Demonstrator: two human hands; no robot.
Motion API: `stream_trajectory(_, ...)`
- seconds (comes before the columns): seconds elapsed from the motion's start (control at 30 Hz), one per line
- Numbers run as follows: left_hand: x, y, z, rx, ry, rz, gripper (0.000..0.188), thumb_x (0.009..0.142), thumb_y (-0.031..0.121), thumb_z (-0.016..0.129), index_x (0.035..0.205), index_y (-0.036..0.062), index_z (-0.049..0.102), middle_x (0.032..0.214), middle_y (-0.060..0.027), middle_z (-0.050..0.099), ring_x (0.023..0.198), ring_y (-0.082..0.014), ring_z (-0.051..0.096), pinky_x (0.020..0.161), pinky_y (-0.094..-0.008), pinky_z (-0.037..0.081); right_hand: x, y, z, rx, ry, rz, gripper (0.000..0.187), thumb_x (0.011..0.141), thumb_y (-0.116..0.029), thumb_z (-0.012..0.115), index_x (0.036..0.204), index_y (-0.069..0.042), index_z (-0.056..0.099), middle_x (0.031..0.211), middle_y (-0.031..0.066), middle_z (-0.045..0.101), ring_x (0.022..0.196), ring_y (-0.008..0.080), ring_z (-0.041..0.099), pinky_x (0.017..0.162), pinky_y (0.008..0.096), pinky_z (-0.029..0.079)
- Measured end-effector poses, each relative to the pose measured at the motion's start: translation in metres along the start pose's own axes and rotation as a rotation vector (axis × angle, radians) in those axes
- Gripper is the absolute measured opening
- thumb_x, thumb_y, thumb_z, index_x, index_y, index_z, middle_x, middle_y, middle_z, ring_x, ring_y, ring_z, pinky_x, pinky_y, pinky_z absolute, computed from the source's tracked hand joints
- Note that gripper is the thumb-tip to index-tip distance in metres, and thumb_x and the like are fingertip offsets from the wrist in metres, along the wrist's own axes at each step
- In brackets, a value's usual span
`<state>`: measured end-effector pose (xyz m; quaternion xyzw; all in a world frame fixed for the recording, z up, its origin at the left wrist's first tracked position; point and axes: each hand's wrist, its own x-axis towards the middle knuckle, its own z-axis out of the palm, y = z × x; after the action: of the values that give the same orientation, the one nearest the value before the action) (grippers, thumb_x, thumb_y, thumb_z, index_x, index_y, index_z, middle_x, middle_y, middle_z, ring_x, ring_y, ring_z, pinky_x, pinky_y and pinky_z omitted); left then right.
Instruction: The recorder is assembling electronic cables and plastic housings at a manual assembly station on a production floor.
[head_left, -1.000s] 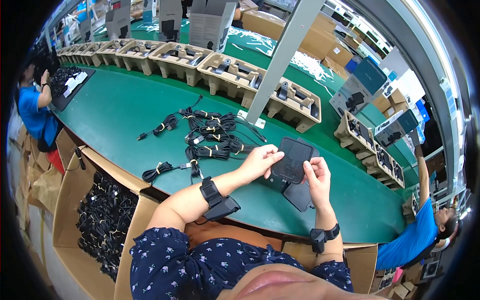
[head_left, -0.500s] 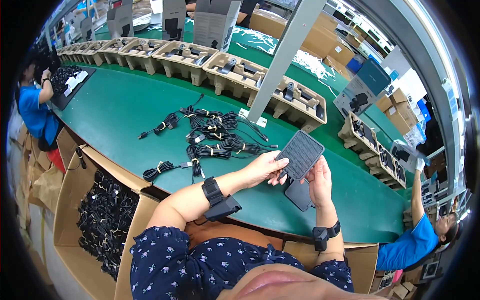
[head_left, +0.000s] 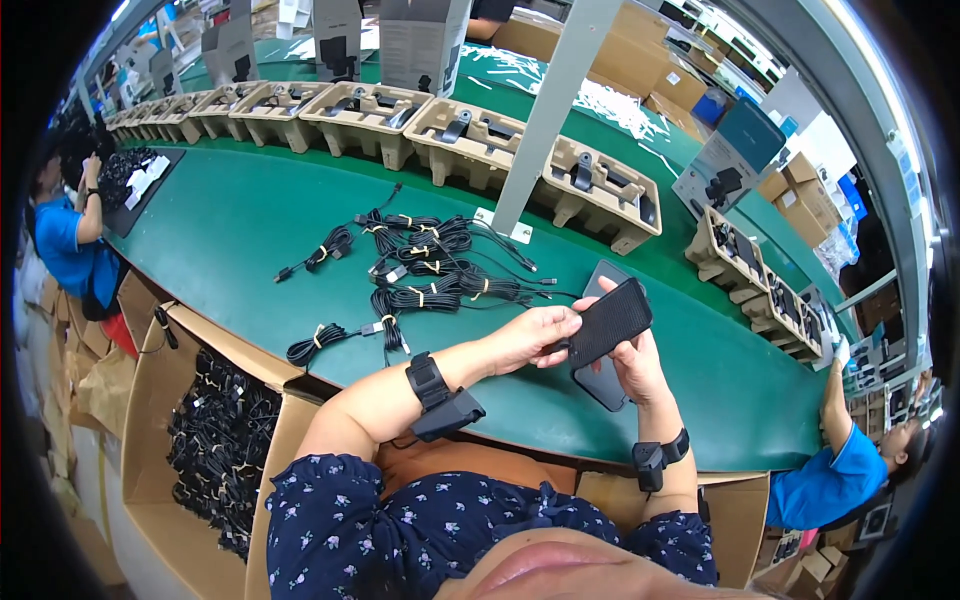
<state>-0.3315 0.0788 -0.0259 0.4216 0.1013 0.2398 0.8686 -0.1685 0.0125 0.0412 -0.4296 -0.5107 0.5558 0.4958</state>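
Between both hands is a flat black rectangular panel (head_left: 611,322) with rounded corners and a finely textured face, tilted above the bench. My left hand (head_left: 540,338) pinches at its left edge, thumb and fingertips together. Wrapped round its right side, my right hand (head_left: 637,366) has the thumb at the lower edge and fingertips over the top edge. Partly hidden beneath it, a smooth dark grey flat piece (head_left: 601,386) rests on the green bench. To the left lie several black cables (head_left: 425,297), coiled and tied with pale bands.
A carton (head_left: 285,440) of bundled cables stands at the bench's near left edge. Moulded brown trays (head_left: 600,200) with black parts line the far side of the green bench (head_left: 270,210). A metal post (head_left: 555,115) rises there. Blue-shirted people work at left (head_left: 75,240) and right (head_left: 835,480).
The panel has turned to a flatter, more sideways tilt, and my right fingers now reach over its top edge. More of the grey piece beneath shows. The right-hand person's gloved hand has moved lower.
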Motion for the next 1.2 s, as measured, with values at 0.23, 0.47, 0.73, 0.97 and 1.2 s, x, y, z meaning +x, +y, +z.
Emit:
stream_trajectory(0.23,-0.001,0.0,-0.005,0.088,-0.096,-0.013,0.044,0.093,0.045,0.044,0.116,0.0068,0.043,0.078,-0.0051,0.056,0.052,-0.0093,0.054,0.046,-0.0183,0.042,0.008,0.023,-0.011,-0.118,0.242,-0.094,0.05,0.084,-0.019,0.065,0.122,-0.004,0.038,0.102,0.0064,0.055,0.07,0.0086,0.053,0.052,0.0199,0.042)
stream_trajectory(0.47,0.002,0.004,-0.009,-0.053,-0.098,0.048,0.041,0.095,0.039,0.042,0.115,0.0032,0.041,0.094,-0.0113,0.059,0.062,-0.015,0.06,0.051,-0.0228,0.047,0.013,0.023,-0.019,-0.139,0.334,-0.109,0.019,0.089,-0.009,0.057,0.104,-0.005,0.047,0.087,0.0019,0.058,0.056,0.0044,0.045,0.047,0.017,0.036)
stream_trajectory(0.73,0.008,-0.006,-0.014,0.198,0.043,0.148,0.018,0.093,0.014,0.049,0.105,0.0022,0.043,0.078,-0.0102,0.062,0.052,-0.0117,0.058,0.042,-0.0206,0.044,0.013,0.018,-0.018,-0.143,0.252,0.02,0.033,0.091,-0.012,0.055,0.121,-0.004,0.045,0.086,0.0014,0.06,0.051,0.0028,0.046,0.041,0.0159,0.035)
stream_trajectory(0.97,0.009,-0.004,-0.008,0.44,0.161,0.187,0.018,0.088,0.007,0.055,0.103,0.002,0.045,0.069,-0.0051,0.058,0.046,-0.0081,0.049,0.042,-0.0221,0.039,0.009,0.025,-0.024,-0.17,0.268,-0.037,0.036,0.091,-0.011,0.054,0.125,-0.004,0.042,0.077,0.0011,0.059,0.045,0.005,0.043,0.042,0.0171,0.034)
stream_trajectory(1.2,0.009,-0.008,-0.012,1.199,0.238,0.364,0.012,0.086,0.013,0.058,0.095,0.0057,0.054,0.068,-0.0076,0.058,0.063,-0.0203,0.061,0.057,-0.0308,0.048,0.009,0.004,-0.044,-0.161,0.504,-0.199,0.017,0.093,-0.012,0.05,0.108,-0.004,0.048,0.071,-0.0025,0.051,0.05,0.0045,0.041,0.046,0.017,0.031)
